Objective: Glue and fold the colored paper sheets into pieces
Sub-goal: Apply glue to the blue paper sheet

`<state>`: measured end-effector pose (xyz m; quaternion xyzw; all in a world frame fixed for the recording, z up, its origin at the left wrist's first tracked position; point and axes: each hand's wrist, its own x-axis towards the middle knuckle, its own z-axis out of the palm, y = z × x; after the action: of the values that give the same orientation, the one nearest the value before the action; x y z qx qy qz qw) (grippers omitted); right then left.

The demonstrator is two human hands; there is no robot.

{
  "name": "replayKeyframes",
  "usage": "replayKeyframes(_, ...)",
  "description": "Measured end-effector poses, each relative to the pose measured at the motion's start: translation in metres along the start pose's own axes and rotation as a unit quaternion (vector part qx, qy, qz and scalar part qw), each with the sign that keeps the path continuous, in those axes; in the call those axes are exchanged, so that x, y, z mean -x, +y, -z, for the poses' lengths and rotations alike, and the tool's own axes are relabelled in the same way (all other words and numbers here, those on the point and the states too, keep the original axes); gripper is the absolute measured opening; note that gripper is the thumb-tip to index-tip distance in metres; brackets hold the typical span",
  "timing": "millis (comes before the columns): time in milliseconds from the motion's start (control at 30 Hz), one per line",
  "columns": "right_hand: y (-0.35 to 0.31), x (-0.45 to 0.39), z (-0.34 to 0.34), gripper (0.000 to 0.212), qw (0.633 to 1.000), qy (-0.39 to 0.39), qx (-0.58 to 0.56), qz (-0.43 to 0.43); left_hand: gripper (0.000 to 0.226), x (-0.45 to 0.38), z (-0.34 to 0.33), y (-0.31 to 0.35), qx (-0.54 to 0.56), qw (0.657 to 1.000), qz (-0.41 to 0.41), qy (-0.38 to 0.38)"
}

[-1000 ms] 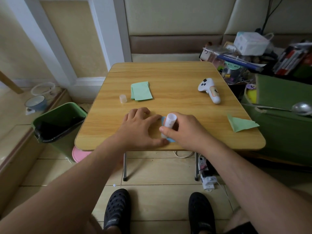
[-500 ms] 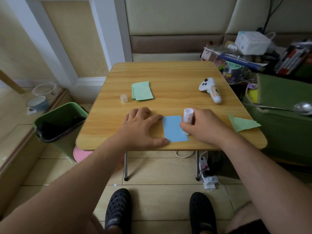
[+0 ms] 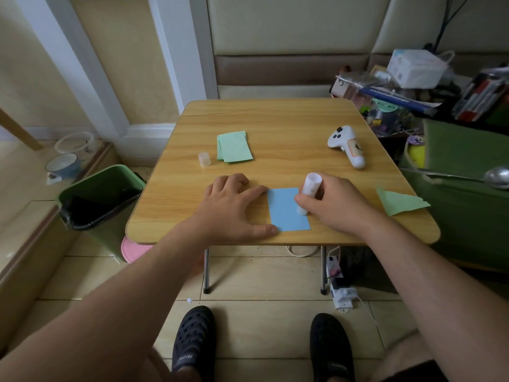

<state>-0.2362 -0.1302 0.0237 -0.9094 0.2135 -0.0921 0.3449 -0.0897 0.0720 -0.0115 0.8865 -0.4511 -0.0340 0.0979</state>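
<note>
A blue sheet (image 3: 287,209), a flat matte rectangle, lies near the front edge of the worktop (image 3: 281,125), a wood-grain laminate top with rounded corners on thin metal legs. The left hand (image 3: 234,206) rests palm down just left of the sheet, its fingers (image 3: 254,191) spread and flat, index tip and thumb touching the sheet's left edge; it grips nothing. The right hand (image 3: 334,204) has its fingers (image 3: 303,200) clamped round a glue stick (image 3: 309,191), a white plastic cylinder tilted with its lower end pressed on the sheet's right edge.

Farther back, left of centre, lies a small stack of pale green sheets (image 3: 235,146), rectangular and slightly fanned. Just left of the stack stands a cap (image 3: 204,159), a short translucent plastic cylinder. At the worktop's right edge lies a green piece (image 3: 399,202), folded into a pointed triangle with creased edges, partly overhanging. Toward the back right lies a white controller (image 3: 347,146), smooth glossy plastic with dark round buttons and a tapering handle.

Left of the worktop stands a green plastic bin (image 3: 96,188) lined with a black bag. A pink round shape (image 3: 132,248) shows beneath the worktop's corner. On the tiled floor below are two black perforated shoes (image 3: 192,340). To the right, a metal spoon (image 3: 495,176) juts over a green fabric surface.
</note>
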Motion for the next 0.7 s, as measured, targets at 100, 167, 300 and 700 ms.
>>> replayKeyframes(100,-0.002,0.010,0.004,0.017,1.000,-0.019,0.007,-0.005,0.104,0.000,0.001,0.000,0.002,1.000,0.001,-0.001)
replayKeyframes(167,-0.004,0.016,0.007,0.014,0.999,-0.039,0.001,-0.003,0.104,-0.001,0.001,0.000,0.000,1.000,0.000,-0.002)
replayKeyframes(300,-0.006,0.024,0.009,0.014,0.998,-0.062,0.002,-0.002,0.106,0.000,0.002,0.002,-0.002,1.000,0.001,-0.005)
replayKeyframes(700,-0.007,0.007,0.002,0.039,0.950,0.029,-0.308,-0.045,0.091,-0.003,0.007,-0.004,0.029,0.999,0.004,-0.038)
